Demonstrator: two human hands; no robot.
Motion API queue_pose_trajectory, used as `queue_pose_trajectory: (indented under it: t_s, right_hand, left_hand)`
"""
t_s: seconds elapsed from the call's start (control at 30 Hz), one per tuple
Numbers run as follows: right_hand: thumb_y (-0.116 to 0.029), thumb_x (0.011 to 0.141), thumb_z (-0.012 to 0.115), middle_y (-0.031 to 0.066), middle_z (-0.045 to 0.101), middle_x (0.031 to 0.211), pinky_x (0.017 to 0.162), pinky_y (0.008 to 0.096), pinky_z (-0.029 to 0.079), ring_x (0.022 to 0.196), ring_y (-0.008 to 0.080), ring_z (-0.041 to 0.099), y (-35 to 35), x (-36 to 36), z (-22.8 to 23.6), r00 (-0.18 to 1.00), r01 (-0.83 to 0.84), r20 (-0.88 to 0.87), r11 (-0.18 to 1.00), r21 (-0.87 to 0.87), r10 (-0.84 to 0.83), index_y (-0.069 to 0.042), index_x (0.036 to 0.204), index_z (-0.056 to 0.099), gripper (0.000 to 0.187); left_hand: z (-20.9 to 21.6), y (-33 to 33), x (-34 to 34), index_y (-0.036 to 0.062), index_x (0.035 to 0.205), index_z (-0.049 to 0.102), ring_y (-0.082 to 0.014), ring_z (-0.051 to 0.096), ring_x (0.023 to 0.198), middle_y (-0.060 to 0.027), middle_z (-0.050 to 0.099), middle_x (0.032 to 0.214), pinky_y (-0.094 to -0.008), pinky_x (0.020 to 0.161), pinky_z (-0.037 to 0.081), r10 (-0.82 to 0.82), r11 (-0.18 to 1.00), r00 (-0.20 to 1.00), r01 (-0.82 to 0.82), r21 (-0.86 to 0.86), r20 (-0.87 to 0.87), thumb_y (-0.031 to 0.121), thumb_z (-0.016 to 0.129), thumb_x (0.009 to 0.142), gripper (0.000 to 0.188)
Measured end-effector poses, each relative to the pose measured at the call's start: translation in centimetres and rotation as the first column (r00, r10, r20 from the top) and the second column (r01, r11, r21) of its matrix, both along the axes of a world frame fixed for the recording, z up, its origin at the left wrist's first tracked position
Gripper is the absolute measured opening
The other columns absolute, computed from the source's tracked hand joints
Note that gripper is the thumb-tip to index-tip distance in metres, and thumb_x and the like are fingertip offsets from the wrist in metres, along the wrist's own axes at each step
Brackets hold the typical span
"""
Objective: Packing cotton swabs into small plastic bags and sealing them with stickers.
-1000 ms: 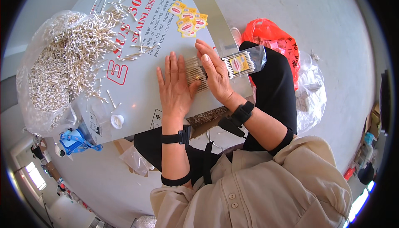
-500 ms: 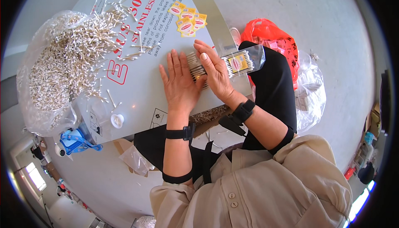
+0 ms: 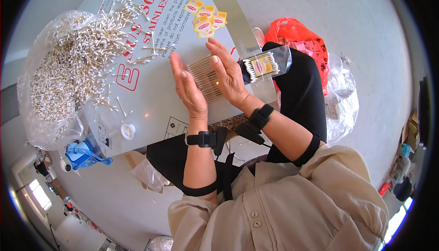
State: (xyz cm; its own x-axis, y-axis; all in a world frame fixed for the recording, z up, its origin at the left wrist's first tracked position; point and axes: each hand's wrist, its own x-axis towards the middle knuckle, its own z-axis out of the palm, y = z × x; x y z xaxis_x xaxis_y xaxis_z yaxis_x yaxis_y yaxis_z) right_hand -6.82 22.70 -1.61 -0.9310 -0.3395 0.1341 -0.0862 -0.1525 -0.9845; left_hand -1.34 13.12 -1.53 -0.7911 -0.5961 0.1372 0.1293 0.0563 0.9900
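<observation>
Between my two palms, a row of cotton swabs (image 3: 203, 77) lies side by side on the grey metal sheet. My left hand (image 3: 190, 91) stands on its edge at the row's left ends, fingers stretched out. Facing it, my right hand (image 3: 231, 79) has its fingers straight and covers the right ends. Just right of that hand is a clear plastic packet (image 3: 284, 59) filled with swabs and a yellow label card (image 3: 263, 65), lying at the table's edge by my knee. Several loose yellow cards (image 3: 204, 20) are spread beyond my hands.
A large clear bag (image 3: 29, 81) spills a heap of loose swabs (image 3: 77, 63) over the left of the sheet (image 3: 151, 100). A small white cap (image 3: 128, 132) and a blue strapped item (image 3: 80, 154) sit near the front left. Red (image 3: 322, 49) and clear bags (image 3: 343, 100) stand at right.
My left hand has tilted up from lying flat and shifted slightly left, uncovering more of the swab row. My right hand has moved a little to the left.
</observation>
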Motion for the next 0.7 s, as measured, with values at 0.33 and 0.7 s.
queue_pose_trajectory:
  t_s: [0.33,0.7]
  right_hand:
    - [-0.025,0.106,0.044,0.0147,0.044,0.149,0.112,0.0321,0.033,0.136,0.0214,0.042,-0.2,0.2,0.1,0.999,0.021,0.043,0.999,-0.028,-0.02,0.002,0.137,0.051,0.042]
    - [-0.01,0.1,0.057,0.0079,0.063,0.118,0.094,0.0269,0.048,0.104,0.0118,0.06,4.4,0.3,-0.1,0.985,0.053,0.167,0.998,-0.023,-0.049,0.003,0.129,0.056,0.032]
  left_hand:
    - [-0.1,0.0,0.8,-0.003,0.154,0.018,-0.0302,0.015,0.15,-0.0198,0.018,0.161,-0.0438,0.122,0.014,0.029,0.983,0.997,-0.015,0.181,-0.071,0.045,0.038,0.104,0.072]
    - [2.8,0.3,5.4,0.0078,0.155,0.023,-0.0376,0.019,0.148,-0.0195,0.018,0.161,-0.0564,0.118,0.015,0.037,0.483,0.87,0.415,-0.771,0.491,0.037,0.072,0.084,0.091]
